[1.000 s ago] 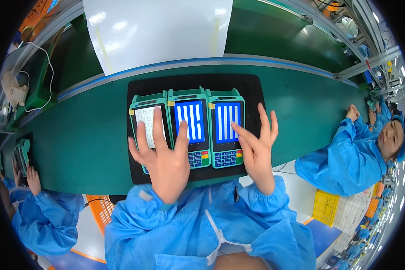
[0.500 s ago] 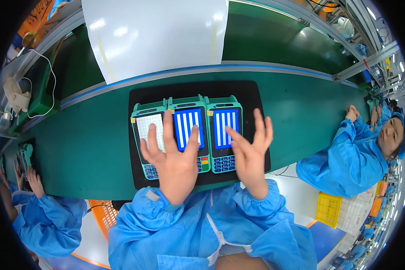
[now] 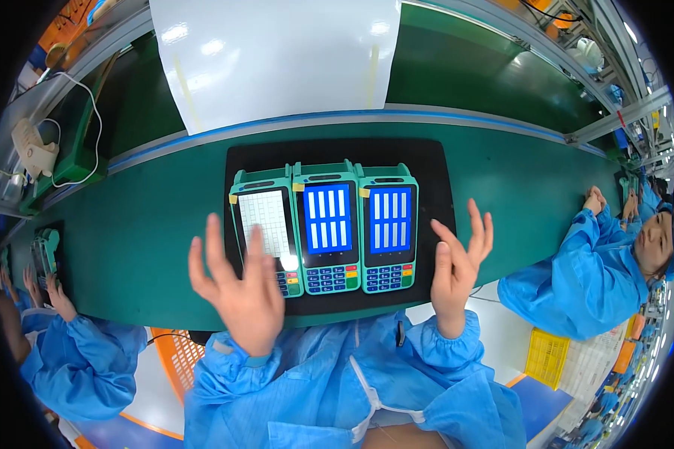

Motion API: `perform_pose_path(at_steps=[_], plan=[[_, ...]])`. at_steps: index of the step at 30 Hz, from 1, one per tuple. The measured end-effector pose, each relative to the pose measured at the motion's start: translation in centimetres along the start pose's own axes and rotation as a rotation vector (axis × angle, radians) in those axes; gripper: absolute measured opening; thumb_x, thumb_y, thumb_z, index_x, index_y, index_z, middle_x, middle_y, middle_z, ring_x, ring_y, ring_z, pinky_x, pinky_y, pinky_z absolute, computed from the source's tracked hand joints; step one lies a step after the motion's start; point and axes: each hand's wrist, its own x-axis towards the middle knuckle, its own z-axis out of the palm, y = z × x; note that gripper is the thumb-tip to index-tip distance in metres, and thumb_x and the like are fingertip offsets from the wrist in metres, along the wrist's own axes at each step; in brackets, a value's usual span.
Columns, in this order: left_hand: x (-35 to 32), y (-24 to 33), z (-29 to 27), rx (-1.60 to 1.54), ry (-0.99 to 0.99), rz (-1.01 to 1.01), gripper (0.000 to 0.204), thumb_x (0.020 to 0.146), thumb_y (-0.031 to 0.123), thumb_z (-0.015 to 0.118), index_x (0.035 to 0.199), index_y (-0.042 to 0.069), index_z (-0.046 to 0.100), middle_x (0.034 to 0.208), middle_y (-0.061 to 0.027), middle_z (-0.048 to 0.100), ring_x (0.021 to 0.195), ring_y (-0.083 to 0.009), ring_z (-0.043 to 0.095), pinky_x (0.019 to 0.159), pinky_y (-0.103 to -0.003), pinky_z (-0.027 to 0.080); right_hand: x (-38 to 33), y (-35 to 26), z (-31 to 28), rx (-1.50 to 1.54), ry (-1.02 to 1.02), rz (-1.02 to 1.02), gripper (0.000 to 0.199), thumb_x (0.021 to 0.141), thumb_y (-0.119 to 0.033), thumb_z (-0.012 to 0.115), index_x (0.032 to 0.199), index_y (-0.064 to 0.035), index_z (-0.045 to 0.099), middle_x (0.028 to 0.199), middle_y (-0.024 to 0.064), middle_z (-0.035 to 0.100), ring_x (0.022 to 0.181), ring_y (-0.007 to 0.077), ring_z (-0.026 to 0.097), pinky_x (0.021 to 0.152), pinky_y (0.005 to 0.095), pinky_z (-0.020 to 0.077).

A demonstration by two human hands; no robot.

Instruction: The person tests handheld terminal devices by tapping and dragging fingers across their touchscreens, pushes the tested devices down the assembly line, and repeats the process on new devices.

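Note:
Three green handheld payment terminals lie side by side on a black mat. The left terminal shows a white screen with a grid. Blue screens with white vertical bars light up the middle terminal and the right terminal. Each has a keypad below its screen and a small yellow tab at its upper left. My left hand hovers over the lower part of the left terminal, fingers spread, hiding some of its keypad. Right of the right terminal, my right hand is raised with fingers apart, holding nothing.
A white sheet hangs at the back of the green table. Co-workers in blue sit at left and right; another terminal is by the left one's hands. An orange basket and a yellow crate stand below.
Both hands have drawn apart: the left moved left off the middle terminal, the right moved right off the right terminal. The bars on both blue screens now appear in two rows.

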Motion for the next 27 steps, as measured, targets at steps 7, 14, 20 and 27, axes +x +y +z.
perform_pose_path(at_steps=[7,14,20,27], plan=[[-1.5,-5.3,2.2,-0.427,-0.087,-0.307,0.024,0.093,0.006,0.052,0.111,-0.009,0.060,0.098,-0.0167,0.056,0.082,-0.0288,0.059,0.071,-0.034,0.048,0.4,0.2,0.5,0.085,0.022,-0.012,0.023,0.092,-0.010,0.052,0.103,-0.0094,0.072,0.144,0.0183,0.041,0.140,0.0391,0.018,0.112,0.0485,0.0162],[-1.3,-2.2,2.9,-0.611,-0.031,-0.319,0.025,0.091,0.006,0.056,0.109,-0.010,0.061,0.093,-0.0154,0.054,0.079,-0.0252,0.057,0.068,-0.032,0.047,0.9,-1.1,0.8,0.096,0.030,-0.105,0.023,0.089,-0.009,0.053,0.102,-0.0085,0.073,0.144,0.0195,0.040,0.139,0.0419,0.018,0.111,0.0497,0.0159],[-1.3,1.6,4.6,-0.623,-0.140,-0.191,0.035,0.086,0.001,0.060,0.119,-0.010,0.055,0.096,-0.0123,0.051,0.072,-0.0186,0.053,0.061,-0.028,0.046,3.5,-5.1,2.9,-0.007,-0.139,-0.234,0.030,0.082,-0.007,0.066,0.108,-0.0206,0.071,0.151,0.0214,0.025,0.139,0.0496,0.012,0.108,0.0630,0.0106],[-0.9,1.9,5.2,-0.785,-0.213,-0.202,0.035,0.086,0.000,0.061,0.119,-0.010,0.055,0.095,-0.0121,0.051,0.072,-0.0182,0.053,0.063,-0.027,0.046,5.3,-7.8,6.7,-0.049,-0.154,-0.229,0.026,0.087,-0.011,0.061,0.108,-0.0219,0.072,0.151,0.0178,0.027,0.140,0.0457,0.011,0.107,0.0656,0.0105]])
